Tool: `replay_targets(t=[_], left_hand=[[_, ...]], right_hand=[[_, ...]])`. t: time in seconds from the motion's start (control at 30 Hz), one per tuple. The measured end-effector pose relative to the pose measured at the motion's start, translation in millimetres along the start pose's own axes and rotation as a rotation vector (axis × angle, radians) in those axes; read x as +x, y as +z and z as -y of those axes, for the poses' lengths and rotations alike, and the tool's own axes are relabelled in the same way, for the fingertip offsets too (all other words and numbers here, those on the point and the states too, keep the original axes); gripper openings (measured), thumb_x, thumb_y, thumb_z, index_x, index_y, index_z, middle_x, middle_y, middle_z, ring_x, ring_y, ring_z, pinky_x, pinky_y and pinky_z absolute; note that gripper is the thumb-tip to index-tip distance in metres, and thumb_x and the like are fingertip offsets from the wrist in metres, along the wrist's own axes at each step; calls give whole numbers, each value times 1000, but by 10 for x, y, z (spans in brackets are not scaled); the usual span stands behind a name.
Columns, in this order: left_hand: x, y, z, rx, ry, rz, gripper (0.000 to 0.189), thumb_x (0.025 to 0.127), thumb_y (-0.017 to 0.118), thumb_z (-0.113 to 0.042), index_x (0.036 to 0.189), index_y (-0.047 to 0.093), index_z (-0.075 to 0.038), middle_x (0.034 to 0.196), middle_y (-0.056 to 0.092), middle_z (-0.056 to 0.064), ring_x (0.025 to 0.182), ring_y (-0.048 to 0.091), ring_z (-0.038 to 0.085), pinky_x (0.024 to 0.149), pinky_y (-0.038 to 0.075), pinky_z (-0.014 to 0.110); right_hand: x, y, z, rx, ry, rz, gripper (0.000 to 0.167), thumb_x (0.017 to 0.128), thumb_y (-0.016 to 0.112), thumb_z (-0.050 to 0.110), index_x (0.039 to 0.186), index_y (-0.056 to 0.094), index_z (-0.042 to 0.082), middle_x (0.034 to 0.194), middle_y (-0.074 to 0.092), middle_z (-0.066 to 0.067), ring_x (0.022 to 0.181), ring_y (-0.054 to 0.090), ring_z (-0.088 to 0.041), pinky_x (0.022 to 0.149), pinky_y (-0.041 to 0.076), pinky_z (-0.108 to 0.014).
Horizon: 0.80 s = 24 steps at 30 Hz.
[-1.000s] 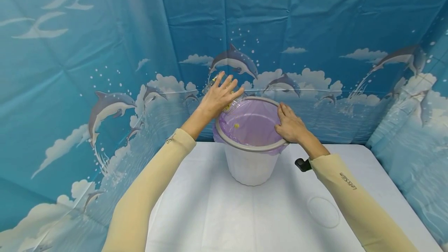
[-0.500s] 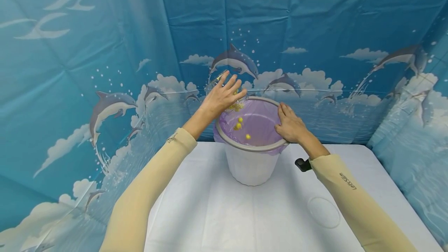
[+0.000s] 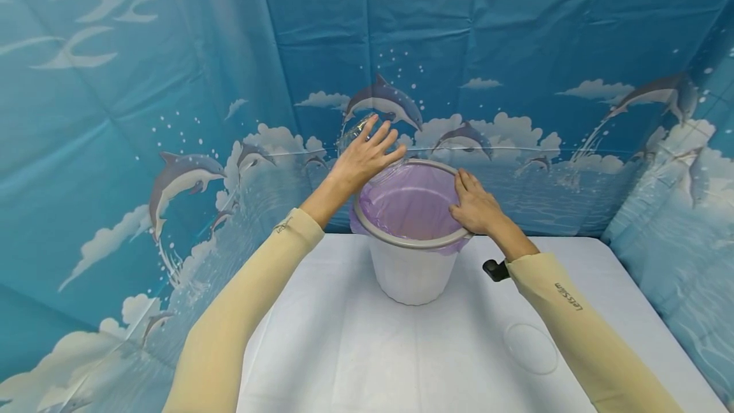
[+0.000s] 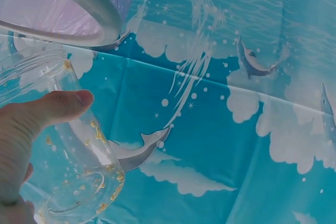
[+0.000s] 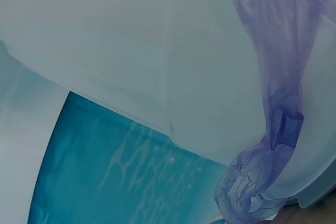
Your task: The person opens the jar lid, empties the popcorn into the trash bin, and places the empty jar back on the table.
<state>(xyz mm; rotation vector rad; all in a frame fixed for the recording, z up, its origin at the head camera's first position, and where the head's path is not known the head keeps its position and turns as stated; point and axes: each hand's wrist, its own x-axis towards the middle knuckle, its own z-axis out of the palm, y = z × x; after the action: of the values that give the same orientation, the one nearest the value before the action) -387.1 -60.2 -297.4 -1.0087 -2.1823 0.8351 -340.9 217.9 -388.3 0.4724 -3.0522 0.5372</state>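
Observation:
My left hand [image 3: 367,158] holds a clear jar [image 4: 89,156] tilted, mouth down, over the left rim of a white bin [image 3: 410,273]. Small yellow bits [image 4: 95,132] cling to the inside of the jar in the left wrist view, where my thumb lies along its side. A purple bag [image 3: 415,206] lines the bin and folds over its grey rim. At the right side of that rim, my right hand [image 3: 478,206] grips with the thumb inward. The bag's gathered, twisted end [image 5: 283,124] hangs outside the bin in the right wrist view. The bin's bottom is hidden.
The bin stands upright on a white-covered table [image 3: 373,362]. A thin clear ring [image 3: 531,348] lies on the right part of the table. Close to my right wrist is a black object [image 3: 495,270]. Blue dolphin-print sheeting [image 3: 516,50] surrounds the table's back and sides.
Yellow pieces fell from the jar into the bin half a second ago; now none are seen falling and the jar looks nearly empty. My right hand and the bin stayed put.

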Motion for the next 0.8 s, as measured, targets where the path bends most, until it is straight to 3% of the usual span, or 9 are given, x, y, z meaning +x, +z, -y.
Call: replay_targets(t=[0.57, 0.8], left_hand=[[-26, 68, -87, 56, 53, -42, 55, 100, 67, -9, 145, 38, -25, 158, 42, 10, 150, 38, 30, 131, 20, 53], [-57, 71, -113, 42, 27, -16, 61, 100, 69, -11, 148, 36, -29, 161, 41, 8, 152, 36, 29, 131, 19, 53]], right_hand=[[-24, -1, 11, 0, 8, -3, 78, 103, 43, 25, 161, 6, -12, 170, -1, -32, 158, 2, -50, 119, 18, -76], [-7, 8, 11, -19, 8, -5, 78, 104, 43, 26, 160, 6, -12, 170, -1, -32, 158, 2, -50, 119, 20, -76]])
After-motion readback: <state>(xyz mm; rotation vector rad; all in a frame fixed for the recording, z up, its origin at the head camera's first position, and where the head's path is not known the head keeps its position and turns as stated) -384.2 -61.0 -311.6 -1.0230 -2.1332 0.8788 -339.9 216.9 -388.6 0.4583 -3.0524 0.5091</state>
